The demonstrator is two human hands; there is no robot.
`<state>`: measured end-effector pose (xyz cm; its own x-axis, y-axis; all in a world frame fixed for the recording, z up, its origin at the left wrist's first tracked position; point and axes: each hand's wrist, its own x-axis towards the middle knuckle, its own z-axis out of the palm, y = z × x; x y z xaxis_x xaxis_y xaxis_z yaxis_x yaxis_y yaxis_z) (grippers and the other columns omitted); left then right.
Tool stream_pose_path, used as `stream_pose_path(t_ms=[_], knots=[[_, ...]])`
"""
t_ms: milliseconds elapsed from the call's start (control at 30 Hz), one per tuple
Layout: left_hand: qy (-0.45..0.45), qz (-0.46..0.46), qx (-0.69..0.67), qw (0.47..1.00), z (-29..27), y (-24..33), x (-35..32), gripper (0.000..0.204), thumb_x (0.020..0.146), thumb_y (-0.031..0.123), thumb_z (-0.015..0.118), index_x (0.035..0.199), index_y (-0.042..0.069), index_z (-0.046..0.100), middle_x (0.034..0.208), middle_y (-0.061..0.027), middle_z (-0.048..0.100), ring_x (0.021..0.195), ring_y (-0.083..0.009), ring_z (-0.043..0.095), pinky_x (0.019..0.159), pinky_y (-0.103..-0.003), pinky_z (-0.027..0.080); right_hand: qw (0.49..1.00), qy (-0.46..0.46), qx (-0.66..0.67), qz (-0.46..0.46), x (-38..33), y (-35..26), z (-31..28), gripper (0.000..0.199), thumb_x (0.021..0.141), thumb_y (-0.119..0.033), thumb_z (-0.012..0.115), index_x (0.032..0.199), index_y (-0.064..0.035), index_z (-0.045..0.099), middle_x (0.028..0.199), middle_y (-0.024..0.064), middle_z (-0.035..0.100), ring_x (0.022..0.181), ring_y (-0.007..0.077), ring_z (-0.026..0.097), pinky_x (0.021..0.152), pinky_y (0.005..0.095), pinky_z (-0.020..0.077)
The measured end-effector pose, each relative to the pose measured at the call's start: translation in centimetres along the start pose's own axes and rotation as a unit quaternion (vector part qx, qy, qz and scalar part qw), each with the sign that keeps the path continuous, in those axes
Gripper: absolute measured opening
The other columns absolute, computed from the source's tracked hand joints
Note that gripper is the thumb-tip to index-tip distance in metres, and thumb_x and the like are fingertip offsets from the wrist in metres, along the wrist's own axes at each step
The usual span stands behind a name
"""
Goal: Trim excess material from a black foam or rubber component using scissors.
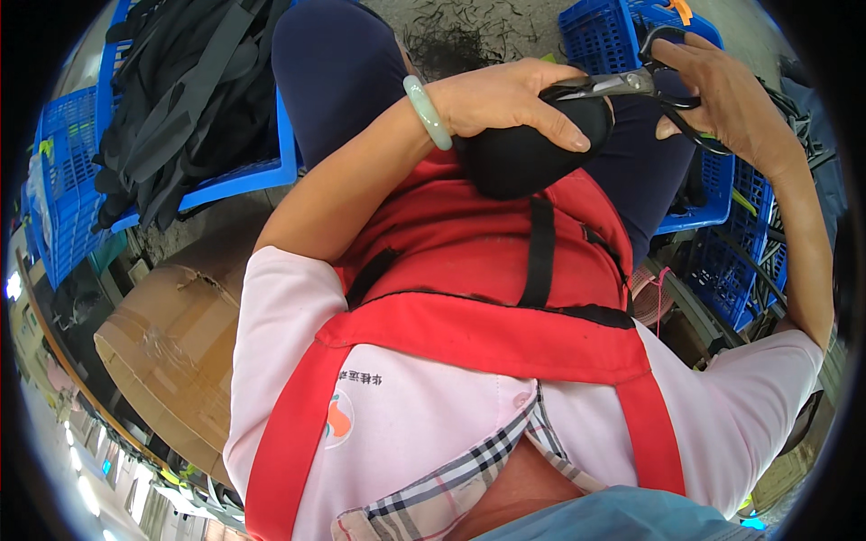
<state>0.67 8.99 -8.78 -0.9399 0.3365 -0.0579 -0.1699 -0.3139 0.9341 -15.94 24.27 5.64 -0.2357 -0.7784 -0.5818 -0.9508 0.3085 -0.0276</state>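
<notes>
My left hand (510,99), with a pale green bangle at its wrist, is closed on a black rounded, cup-like piece (523,158) held above my lap. Its thumb presses down on the top of the piece. To the right, my right hand (744,104) grips the dark handle loops of a pair of scissors (627,83). The blades point left and lie along the upper edge of the black piece, close to my left fingers. Whether the blade tips touch the piece cannot be made out, as the left hand partly hides them.
A blue crate (289,153) heaped with black strips (185,99) stands at the left, above a cardboard box (171,334). Another blue crate (595,41) is at the upper right, beside dark cords. Black scraps (456,41) litter the floor ahead. A red apron (451,248) covers my lap.
</notes>
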Motion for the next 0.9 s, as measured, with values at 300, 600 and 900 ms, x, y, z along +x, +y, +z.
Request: stream_pose_path(t_ms=[300, 600, 900], knots=[[0.046, 0.015, -0.008, 0.999, -0.3, -0.1, 0.1, 0.049, 0.070, 0.019, 0.081, 0.110, -0.001, 0.061, 0.094, -0.0047, 0.064, 0.088, -0.0121, 0.059, 0.080, -0.024, 0.046, 0.999, 0.013, 0.018, 0.036, 0.5, 1.0, 0.1, 0.053, 0.066, -0.037, 0.080, 0.089, -0.0007, 0.049, 0.065, 0.0096, 0.043, 0.057, 0.0261, 0.037, 0.058, 0.0396, 0.0334], [0.176, 0.052, 0.084, 0.979, -2.4, -1.2, 2.3, 0.052, 0.067, 0.011, 0.081, 0.112, 0.000, 0.058, 0.107, -0.0084, 0.061, 0.091, -0.0132, 0.059, 0.079, -0.026, 0.048, 0.840, 0.167, 0.514, -0.052, 4.5, -2.6, 7.0, 0.020, 0.086, -0.019, 0.069, 0.095, -0.0040, 0.059, 0.071, -0.0034, 0.052, 0.057, 0.0031, 0.044, 0.052, 0.0195, 0.0358], [0.125, -0.042, -0.004, 0.991, -2.7, 0.8, -0.4, 0.023, 0.091, 0.022, 0.064, 0.097, 0.001, 0.066, 0.079, -0.0051, 0.066, 0.061, -0.0092, 0.059, 0.057, -0.022, 0.046, 0.573, 0.519, 0.634, 0.005, 2.5, 0.2, 4.9, 0.028, 0.085, -0.019, 0.068, 0.102, 0.0013, 0.057, 0.069, 0.0010, 0.056, 0.055, 0.0076, 0.053, 0.049, 0.0211, 0.0393]])
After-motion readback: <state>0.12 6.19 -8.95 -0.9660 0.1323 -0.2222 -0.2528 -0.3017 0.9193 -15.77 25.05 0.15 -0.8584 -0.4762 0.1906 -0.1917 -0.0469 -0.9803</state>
